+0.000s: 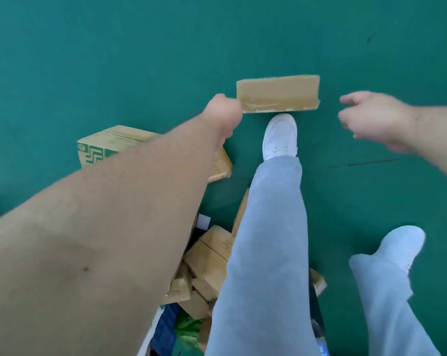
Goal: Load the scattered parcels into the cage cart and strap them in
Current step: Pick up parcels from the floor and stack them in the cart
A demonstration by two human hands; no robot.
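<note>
A flat cardboard parcel [278, 93], on the green floor [114, 60] at frame centre, is flanked by the left hand [225, 114], its grip hidden, and the empty, loose-fingered right hand [371, 119]; if lifted by one end, it could be dropped.

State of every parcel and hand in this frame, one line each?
flat brown parcel: closed, lying on the floor.
green-printed box: closed, taped, on the floor.
parcel pile: heaped on the floor.
left hand: at the flat parcel's left end, grip unclear.
right hand: fingers relaxed, holding nothing.
</note>
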